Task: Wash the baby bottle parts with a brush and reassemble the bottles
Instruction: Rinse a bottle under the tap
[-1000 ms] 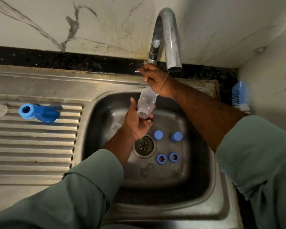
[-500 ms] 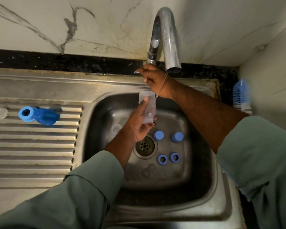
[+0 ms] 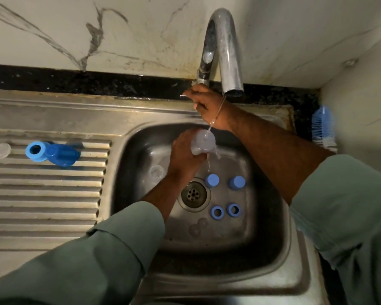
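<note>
Head view: left hand point(image 3: 183, 155) grips bottle point(image 3: 201, 143) under tap point(image 3: 226, 51) stream, above sink point(image 3: 273, 256); right hand point(image 3: 204, 104) curled on tap lever. Best to turn bottle slowly, mouth up, rinsing all sides.

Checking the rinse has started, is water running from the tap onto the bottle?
Yes, a thin stream falls from the tap onto the clear bottle gripped by the left hand.
</note>
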Tool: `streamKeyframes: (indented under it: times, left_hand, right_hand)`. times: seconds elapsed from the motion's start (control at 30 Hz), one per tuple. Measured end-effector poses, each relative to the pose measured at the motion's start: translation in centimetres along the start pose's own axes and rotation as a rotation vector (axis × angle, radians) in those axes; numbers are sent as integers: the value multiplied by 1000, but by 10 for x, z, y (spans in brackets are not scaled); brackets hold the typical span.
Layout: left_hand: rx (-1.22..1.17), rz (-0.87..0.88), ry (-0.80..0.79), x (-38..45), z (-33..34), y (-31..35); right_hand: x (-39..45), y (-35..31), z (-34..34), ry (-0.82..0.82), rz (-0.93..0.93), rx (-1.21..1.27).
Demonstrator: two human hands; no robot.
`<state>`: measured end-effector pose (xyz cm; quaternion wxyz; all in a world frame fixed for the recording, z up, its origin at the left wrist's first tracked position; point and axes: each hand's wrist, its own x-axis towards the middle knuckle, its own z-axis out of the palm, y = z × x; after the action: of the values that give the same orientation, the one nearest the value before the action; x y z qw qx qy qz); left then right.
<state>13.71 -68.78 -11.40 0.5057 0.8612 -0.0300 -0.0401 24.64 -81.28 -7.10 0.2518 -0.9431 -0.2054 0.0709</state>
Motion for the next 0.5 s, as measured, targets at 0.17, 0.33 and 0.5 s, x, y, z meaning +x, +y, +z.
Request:
streamKeyframes:
  times: [0.17, 0.33, 0.5]
  left_hand:
    - [-833, -582, -1, 2, -7, 9]
    - [-1150, -940, 45, 0, -11, 9]
    - [-1204, -1097, 65, -2, 1, 5]
  right_hand:
    - [0, 2, 0, -14, -14, -29]
    - [0, 3, 0, 14, -25, -25]
    - [0, 1, -1, -42, -16, -125]
